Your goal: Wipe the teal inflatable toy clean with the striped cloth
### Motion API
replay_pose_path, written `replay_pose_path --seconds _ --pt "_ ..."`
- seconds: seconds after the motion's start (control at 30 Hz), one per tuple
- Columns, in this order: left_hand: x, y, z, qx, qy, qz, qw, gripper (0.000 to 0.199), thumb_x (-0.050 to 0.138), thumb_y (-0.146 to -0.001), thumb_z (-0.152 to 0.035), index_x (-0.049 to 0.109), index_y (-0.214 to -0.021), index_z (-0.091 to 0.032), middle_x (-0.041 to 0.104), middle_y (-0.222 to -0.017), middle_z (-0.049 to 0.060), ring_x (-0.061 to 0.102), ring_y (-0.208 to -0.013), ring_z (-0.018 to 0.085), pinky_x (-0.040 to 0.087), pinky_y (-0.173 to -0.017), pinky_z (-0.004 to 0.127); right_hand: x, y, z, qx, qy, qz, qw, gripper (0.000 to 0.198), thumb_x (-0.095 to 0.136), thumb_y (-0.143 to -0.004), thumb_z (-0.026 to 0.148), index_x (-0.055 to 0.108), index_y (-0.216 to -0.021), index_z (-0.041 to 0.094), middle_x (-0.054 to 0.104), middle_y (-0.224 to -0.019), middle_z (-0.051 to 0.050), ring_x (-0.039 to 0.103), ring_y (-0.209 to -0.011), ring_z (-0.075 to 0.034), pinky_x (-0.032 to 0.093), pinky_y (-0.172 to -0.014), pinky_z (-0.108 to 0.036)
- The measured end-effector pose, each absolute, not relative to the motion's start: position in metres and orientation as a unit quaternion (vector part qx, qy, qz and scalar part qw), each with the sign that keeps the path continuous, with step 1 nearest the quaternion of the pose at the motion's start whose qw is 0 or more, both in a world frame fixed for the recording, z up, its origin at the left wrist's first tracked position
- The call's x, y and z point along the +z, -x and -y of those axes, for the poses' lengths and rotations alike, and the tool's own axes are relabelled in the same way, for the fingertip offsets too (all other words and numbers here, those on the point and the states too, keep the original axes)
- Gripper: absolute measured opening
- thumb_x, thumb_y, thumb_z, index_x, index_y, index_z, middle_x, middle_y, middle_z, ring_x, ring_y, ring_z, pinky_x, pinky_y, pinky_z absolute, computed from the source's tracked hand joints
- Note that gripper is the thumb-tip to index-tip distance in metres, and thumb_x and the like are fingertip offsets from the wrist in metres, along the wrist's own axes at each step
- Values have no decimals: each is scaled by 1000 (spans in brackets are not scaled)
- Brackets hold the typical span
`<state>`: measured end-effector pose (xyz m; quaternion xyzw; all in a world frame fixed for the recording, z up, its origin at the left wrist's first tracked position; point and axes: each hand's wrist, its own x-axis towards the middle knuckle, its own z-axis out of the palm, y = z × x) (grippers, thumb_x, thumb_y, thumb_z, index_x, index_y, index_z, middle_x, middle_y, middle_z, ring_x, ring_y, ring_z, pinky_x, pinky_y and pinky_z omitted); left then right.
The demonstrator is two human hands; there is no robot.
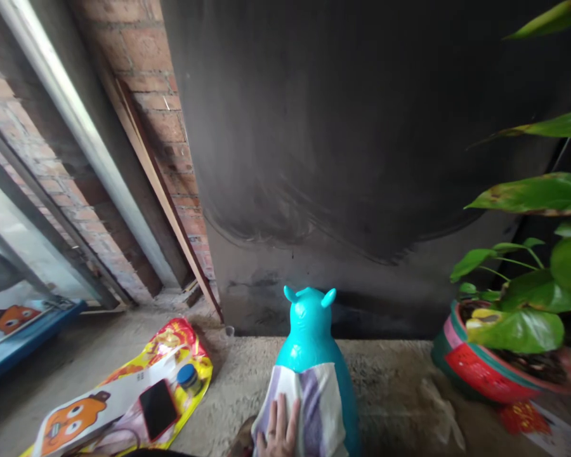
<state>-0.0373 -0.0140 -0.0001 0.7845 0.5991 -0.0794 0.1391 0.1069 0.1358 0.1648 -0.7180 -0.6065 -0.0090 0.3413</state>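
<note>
A turquoise inflatable hopper toy (310, 324) with two small ears stands upright on the floor, its head toward the dark board. Draped over its back is a cloth (320, 406) in white with purple stripes. My left hand (278, 431) lies flat on the left part of this cloth, fingers stretched out and slightly apart, with what looks like a ring on one. The wrist is cut off by the lower edge of the view. My right hand is out of view.
A large dark board (337, 158) stands behind the toy. On the left, a yellow plastic bag (202, 362) lies under a phone (158, 409), a blue-lidded jar (189, 379) and a white cartoon-printed item (76, 419). A potted plant (457, 346) stands right. A wooden plank (157, 178) leans by bricks.
</note>
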Motion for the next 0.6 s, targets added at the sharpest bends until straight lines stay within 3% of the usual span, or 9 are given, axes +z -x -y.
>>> replay_pose_path --seconds 0.17,0.27,0.43,0.6 --pt "17 20 -15 -79 -752 -629 180 91 61 -76 -49 14 -150 -26 7 -159 13 8 -146 38 33 -106 65 144 -108 -147 -56 721 577 378 45 36 -95 49 69 -78 23 56 -73 -10 48 -82 -24 18 -103 -50" --pt "36 2 -57 -28 -742 -634 215 78 47 -87 -48 12 -151 -20 8 -160 16 9 -146 36 35 -106 62 139 -107 -149 -69 713 576 394 40 38 -95 43 71 -82 25 51 -71 -6 44 -81 -22 19 -100 -46" --pt "42 -2 -86 -1 -739 -631 236 84 43 -88 -55 11 -151 -8 9 -158 20 12 -145 39 32 -110 59 141 -105 -148 -68 699 578 415 41 35 -97 39 70 -83 23 45 -70 -4 39 -78 -22 19 -98 -44" --pt "5 45 -37 -15 -776 -578 253 86 50 -80 -55 18 -151 -20 10 -158 12 10 -145 36 35 -109 57 146 -106 -146 -2 663 615 428 32 44 -94 38 66 -79 20 46 -71 -3 38 -77 -19 24 -88 -35"
